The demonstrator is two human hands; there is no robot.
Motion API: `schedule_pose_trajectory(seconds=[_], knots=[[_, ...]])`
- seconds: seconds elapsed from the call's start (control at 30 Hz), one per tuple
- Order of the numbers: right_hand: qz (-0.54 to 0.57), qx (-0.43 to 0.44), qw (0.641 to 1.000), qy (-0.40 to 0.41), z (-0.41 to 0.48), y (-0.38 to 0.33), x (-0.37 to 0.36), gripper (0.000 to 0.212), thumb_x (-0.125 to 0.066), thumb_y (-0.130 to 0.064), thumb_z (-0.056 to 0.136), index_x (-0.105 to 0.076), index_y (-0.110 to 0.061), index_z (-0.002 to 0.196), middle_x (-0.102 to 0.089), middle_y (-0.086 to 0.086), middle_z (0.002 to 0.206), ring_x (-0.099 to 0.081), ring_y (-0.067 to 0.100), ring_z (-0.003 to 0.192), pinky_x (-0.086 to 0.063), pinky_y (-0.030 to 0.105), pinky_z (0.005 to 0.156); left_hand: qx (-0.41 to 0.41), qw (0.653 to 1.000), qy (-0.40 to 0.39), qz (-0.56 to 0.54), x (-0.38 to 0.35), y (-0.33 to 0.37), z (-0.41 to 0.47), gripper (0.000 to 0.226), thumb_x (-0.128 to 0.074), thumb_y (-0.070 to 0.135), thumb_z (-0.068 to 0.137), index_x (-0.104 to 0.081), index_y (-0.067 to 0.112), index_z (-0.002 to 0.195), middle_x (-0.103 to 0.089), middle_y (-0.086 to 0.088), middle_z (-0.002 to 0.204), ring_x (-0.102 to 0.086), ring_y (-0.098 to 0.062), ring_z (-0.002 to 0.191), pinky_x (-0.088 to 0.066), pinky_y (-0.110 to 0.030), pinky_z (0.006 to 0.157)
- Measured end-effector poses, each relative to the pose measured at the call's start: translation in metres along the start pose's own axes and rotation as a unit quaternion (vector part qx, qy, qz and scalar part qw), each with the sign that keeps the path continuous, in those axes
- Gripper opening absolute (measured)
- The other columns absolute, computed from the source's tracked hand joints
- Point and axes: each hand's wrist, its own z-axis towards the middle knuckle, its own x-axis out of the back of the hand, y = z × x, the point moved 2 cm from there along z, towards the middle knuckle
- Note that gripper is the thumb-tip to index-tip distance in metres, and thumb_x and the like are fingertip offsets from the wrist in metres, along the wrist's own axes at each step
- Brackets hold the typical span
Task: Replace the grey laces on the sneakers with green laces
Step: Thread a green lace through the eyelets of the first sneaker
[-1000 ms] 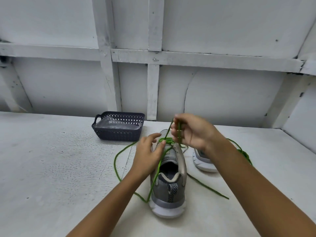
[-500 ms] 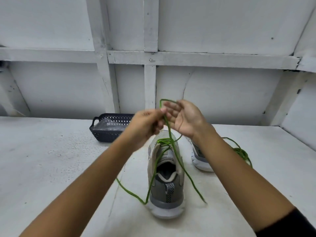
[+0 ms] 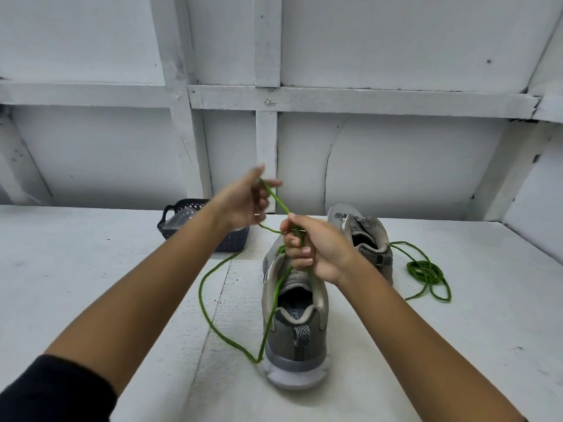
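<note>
On the white painted counter (image 3: 76,284), the near grey mesh sneaker (image 3: 297,339) stands before the second grey mesh sneaker (image 3: 365,233). The dark perforated plastic basket (image 3: 233,240) sits behind-left and the coiled green lace (image 3: 425,271) lies right.

White table (image 3: 91,269): two grey sneakers (image 3: 297,330), green laces (image 3: 426,272), dark basket (image 3: 231,239).

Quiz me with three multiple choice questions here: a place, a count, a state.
1. Where is the dark perforated plastic basket? A left of the near grey sneaker, farther back; B between the sneakers; C right of both.
2. How many grey sneakers stand on the white table? A one; B two; C three.
3. What is the right hand doing? A resting flat; B gripping the green lace; C holding the basket.
A, it sits behind the left forearm; B, the far grey sneaker stands farther right; B, fingers curl round the lace.
</note>
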Motion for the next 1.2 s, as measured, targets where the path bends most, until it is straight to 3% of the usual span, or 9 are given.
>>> schedule_pose_trajectory(seconds=[0.17,0.3,0.53,0.63,0.77,0.93,1.0,1.07,1.2], knots=[[0.034,-0.042,0.999,0.005,0.007,-0.002,-0.003,0.033,-0.036,-0.026,0.1,-0.047,-0.011,0.072,-0.037,-0.002,0.048,-0.028,0.005,0.033,-0.02,0.014,0.032,0.011,0.997,-0.082,0.009,-0.011,-0.03,-0.007,0.018,-0.058,0.031,0.083,-0.067,0.015,0.083,-0.04,0.008,0.053,-0.039,-0.008,0.054,-0.032,-0.024,0.06],[0.066,-0.047,0.997,-0.014,0.005,0.0,0.003,0.029,-0.033,-0.019,0.101,-0.051,-0.008,0.08,-0.04,-0.001,0.053,-0.034,0.006,0.039,-0.029,0.015,0.037,-0.006,0.999,-0.019,-0.048,-0.005,-0.013,0.002,0.02,-0.046,0.021,0.096,-0.062,0.016,0.085,-0.051,0.011,0.051,-0.048,0.0,0.045,-0.037,-0.014,0.047],[0.05,0.009,0.997,-0.051,-0.004,-0.001,0.016,0.028,-0.031,0.0,0.099,-0.059,0.001,0.099,-0.052,0.003,0.06,-0.052,0.009,0.048,-0.048,0.019,0.046,-0.01,0.998,0.024,-0.06,-0.004,-0.007,0.008,0.021,-0.046,0.022,0.098,-0.061,0.014,0.084,-0.056,0.01,0.051,-0.054,-0.001,0.046,-0.039,-0.014,0.048],[0.029,0.058,0.998,-0.011,-0.008,-0.006,0.026,0.023,-0.036,0.0,0.099,-0.059,0.0,0.097,-0.063,0.003,0.059,-0.062,0.009,0.051,-0.052,0.018,0.049,0.014,0.994,0.054,0.098,-0.013,-0.02,0.003,0.028,-0.043,0.035,0.098,-0.056,0.014,0.085,-0.05,0.004,0.061,-0.047,-0.009,0.052,-0.034,-0.02,0.048],[-0.025,0.121,0.986,0.108,-0.006,-0.007,0.046,0.018,-0.042,-0.005,0.098,-0.058,-0.009,0.09,-0.066,-0.002,0.06,-0.063,0.005,0.052,-0.05,0.016,0.048,-0.03,0.885,0.069,0.459,-0.037,-0.054,-0.014,0.042,-0.041,0.043,0.097,-0.062,0.007,0.095,-0.059,-0.008,0.089,-0.056,-0.022,0.085,-0.042,-0.03,0.073],[-0.136,0.129,0.965,0.185,0.002,0.016,0.056,0.017,-0.05,-0.007,0.096,-0.064,-0.013,0.091,-0.06,-0.003,0.079,-0.053,0.006,0.071,-0.045,0.017,0.058,-0.008,0.826,0.083,0.558,-0.05,-0.081,-0.023,0.053,-0.04,0.059,0.09,-0.067,0.014,0.087,-0.055,-0.018,0.115,-0.04,-0.035,0.119,-0.038,-0.04,0.098],[-0.162,0.133,0.956,0.204,0.005,0.026,0.058,0.016,-0.051,-0.005,0.095,-0.066,-0.008,0.098,-0.06,-0.007,0.079,-0.051,0.002,0.063,-0.041,0.011,0.051,0.01,0.851,0.089,0.517,-0.049,-0.082,-0.024,0.046,-0.047,0.058,0.08,-0.061,0.015,0.08,-0.055,-0.019,0.111,-0.041,-0.038,0.118,-0.041,-0.038,0.091],[-0.159,0.139,0.953,0.218,0.008,0.035,0.061,0.018,-0.052,-0.004,0.094,-0.066,-0.004,0.104,-0.062,-0.007,0.077,-0.052,-0.002,0.053,-0.037,0.009,0.043,0.017,0.901,0.08,0.426,-0.05,-0.083,-0.028,0.037,-0.048,0.052,0.066,-0.054,0.016,0.07,-0.055,-0.012,0.08,-0.054,-0.034,0.095,-0.041,-0.03,0.068],[-0.119,0.147,0.954,0.233,0.014,0.048,0.063,0.015,-0.054,0.0,0.092,-0.066,-0.005,0.099,-0.059,0.0,0.068,-0.051,-0.004,0.049,-0.038,0.01,0.043,0.01,0.976,0.053,0.212,-0.047,-0.086,-0.035,0.018,-0.053,0.01,0.087,-0.053,0.014,0.069,-0.051,-0.001,0.067,-0.048,-0.012,0.059,-0.04,-0.014,0.049]])
